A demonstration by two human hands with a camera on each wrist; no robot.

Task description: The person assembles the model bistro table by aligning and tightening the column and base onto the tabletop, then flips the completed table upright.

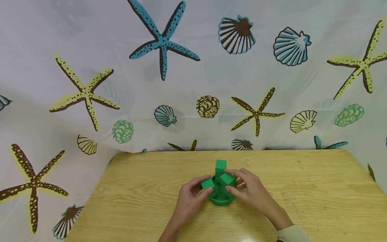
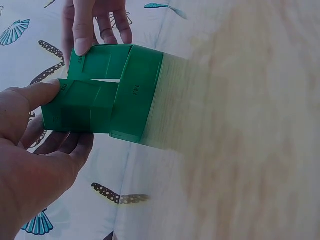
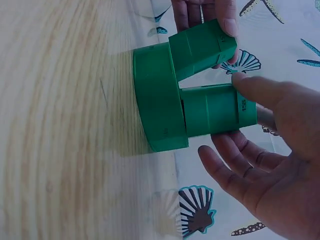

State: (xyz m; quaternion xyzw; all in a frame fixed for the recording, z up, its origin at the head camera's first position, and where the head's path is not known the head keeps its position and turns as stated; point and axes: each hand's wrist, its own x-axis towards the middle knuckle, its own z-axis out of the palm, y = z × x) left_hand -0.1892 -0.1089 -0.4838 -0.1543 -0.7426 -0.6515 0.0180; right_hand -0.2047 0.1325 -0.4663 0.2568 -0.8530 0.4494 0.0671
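Note:
A round green base (image 1: 221, 202) with an open, spoked inside stands on the table. My left hand (image 1: 188, 198) pinches a green square-topped block (image 1: 207, 183) between thumb and fingers at the base's left side. On the right side, my right hand (image 1: 257, 191) grips a second green block (image 1: 227, 178) the same way. A third green block (image 1: 221, 167) rises upright at the back of the base, touched by neither palm. In the right wrist view the left-hand block (image 3: 202, 49) leans, while the right-hand block (image 3: 212, 111) sits nearly square to the base (image 3: 159, 97). Their lower ends are hidden.
The wooden table (image 1: 145, 195) extends around the base on all sides. Behind it hangs a white cloth (image 1: 193, 80) printed with starfish and shells, which meets the table's back edge and also covers the left and right sides.

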